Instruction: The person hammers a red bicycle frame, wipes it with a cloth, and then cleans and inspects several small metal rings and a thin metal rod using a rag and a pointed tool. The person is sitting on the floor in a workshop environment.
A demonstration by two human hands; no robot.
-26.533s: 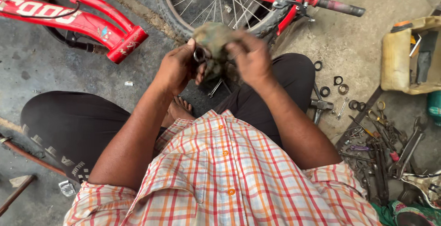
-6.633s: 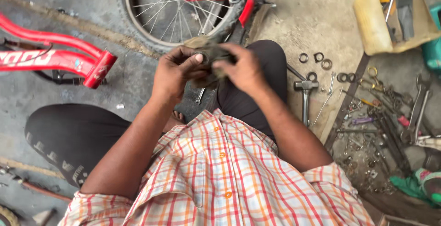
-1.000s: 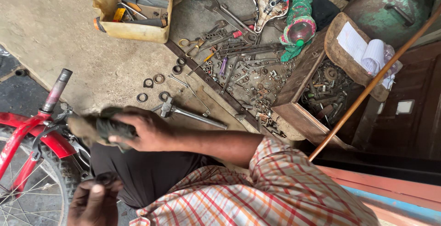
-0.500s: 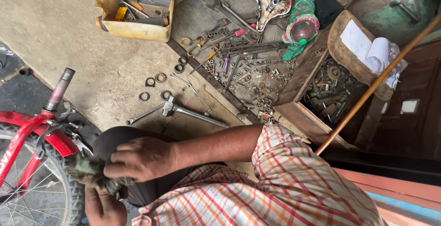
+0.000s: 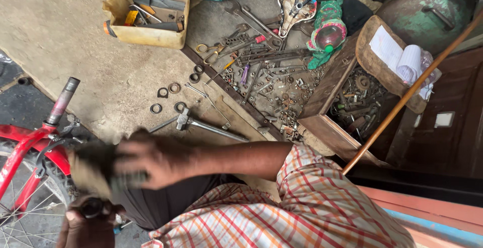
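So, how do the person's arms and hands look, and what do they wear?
Both hands, the right hand and the left hand, are bare: no gloves, rings or watch visible. The right forearm is bare up to a short checked sleeve in white, orange and red. The right hand is motion-blurred.

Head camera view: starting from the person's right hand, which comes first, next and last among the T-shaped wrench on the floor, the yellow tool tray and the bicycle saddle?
Measured from the right hand:
1. T-shaped wrench, on the floor just beyond the hand.
2. Yellow tool tray, farther up at the top of the view.
3. Bicycle saddle, farthest, top and to the right.

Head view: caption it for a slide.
Right hand rubs a dirty rag over a part in the left hand, beside a red bicycle.
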